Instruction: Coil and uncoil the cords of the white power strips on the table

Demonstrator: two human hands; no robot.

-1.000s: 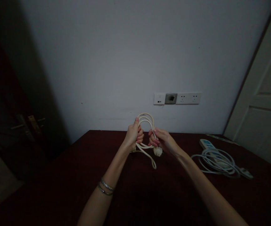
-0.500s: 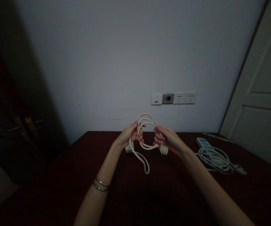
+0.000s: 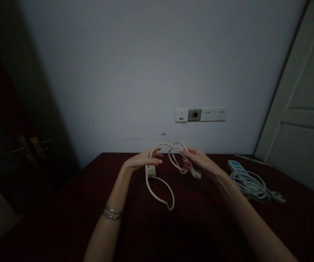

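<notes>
Head view: I note both hands raised above the dark table (image 3: 64, 218), near its far edge by the wall. Left hand (image 3: 143, 160) has fingers loosely extended, with the cream cord (image 3: 159, 182) draped over them; a small block on the cord hangs just under that hand. Right hand (image 3: 199, 162) is closed around a bundle of smaller loops. One long loop hangs between the hands toward the table. A power strip (image 3: 251, 180) with coiled lead lies well right.
</notes>
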